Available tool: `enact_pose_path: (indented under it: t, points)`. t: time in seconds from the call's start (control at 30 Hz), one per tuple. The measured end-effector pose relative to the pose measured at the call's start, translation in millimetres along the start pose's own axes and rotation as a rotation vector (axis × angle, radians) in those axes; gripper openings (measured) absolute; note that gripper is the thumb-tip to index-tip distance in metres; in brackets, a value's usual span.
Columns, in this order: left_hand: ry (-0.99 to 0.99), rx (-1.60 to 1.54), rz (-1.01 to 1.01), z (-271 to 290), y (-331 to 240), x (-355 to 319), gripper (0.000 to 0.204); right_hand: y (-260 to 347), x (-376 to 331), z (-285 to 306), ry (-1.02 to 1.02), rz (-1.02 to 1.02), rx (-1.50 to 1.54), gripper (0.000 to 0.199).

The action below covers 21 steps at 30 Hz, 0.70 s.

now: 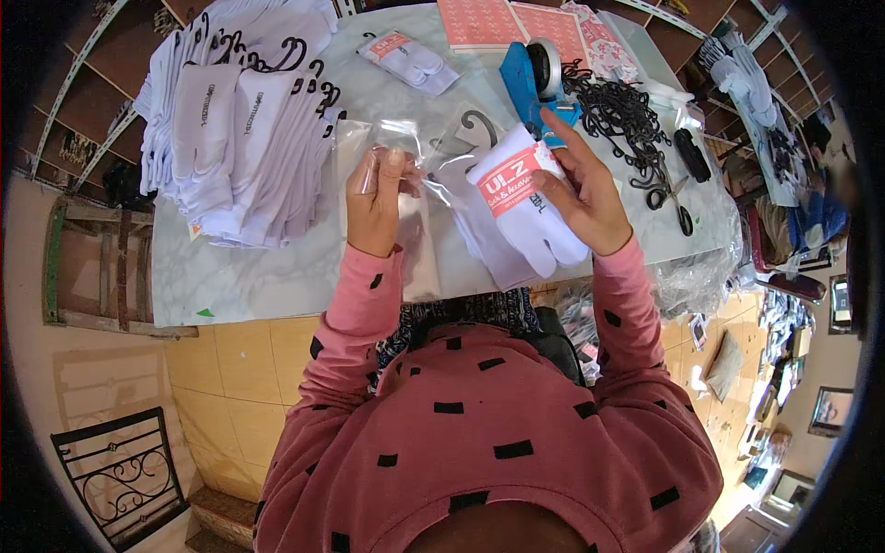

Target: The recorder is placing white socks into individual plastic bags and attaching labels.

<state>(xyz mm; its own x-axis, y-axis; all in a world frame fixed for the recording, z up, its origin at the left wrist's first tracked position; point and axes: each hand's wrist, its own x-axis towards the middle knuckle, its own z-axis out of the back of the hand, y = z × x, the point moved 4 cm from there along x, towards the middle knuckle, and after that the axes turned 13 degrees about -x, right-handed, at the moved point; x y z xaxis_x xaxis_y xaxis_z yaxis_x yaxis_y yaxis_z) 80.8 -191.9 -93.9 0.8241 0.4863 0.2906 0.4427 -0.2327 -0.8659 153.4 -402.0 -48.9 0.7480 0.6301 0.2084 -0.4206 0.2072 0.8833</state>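
Between the thumb and fingers of my left hand (pixel 375 205) is the edge of a clear plastic bag (pixel 417 253), which hangs over the table's near edge. My right hand (pixel 592 205) grips a folded pair of white split-toe socks (pixel 539 235) with a pink and white paper label (pixel 513 184) around it; its index finger points up. A black plastic hook (pixel 475 123) shows under clear film just beyond the socks. Farther back lies a packed pair of white socks (pixel 410 63) with a similar label. The tape dispenser (pixel 522 83), blue with a roll, stands just beyond my right hand.
A tall heap of white socks on black hooks (pixel 226 138) fills the table's left side. To the right are a pile of black hooks (pixel 622 115), scissors (pixel 666 195) and a black oblong object (pixel 691 155). Pink printed sheets (pixel 481 23) lie at the back. Clear plastic (pixel 696 286) bunches at the right edge.
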Motion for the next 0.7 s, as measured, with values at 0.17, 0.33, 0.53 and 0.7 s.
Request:
enact_pose_path:
  t: [0.17, 0.33, 0.53, 0.7]
  points:
    - [0.151, 0.266, -0.165, -7.3, -5.4, -1.0, 0.026, -10.4, 1.0, -3.6, -0.011, -0.278, 0.644, 0.054]
    - [0.102, -0.149, 0.177, -9.5, 5.4, -4.4, 0.036, -17.0, -1.1, -14.6, 0.020, -0.055, 0.235, 0.054]
    - [0.233, -0.671, 0.535, -20.4, 11.9, -6.0, 0.050, -17.6, 2.5, -15.1, 0.083, -0.119, 0.188, 0.055]
    - [0.253, -0.448, 0.588, -19.8, 17.2, -6.1, 0.044, -24.7, 17.4, -19.2, 0.247, -0.013, 0.146, 0.035]
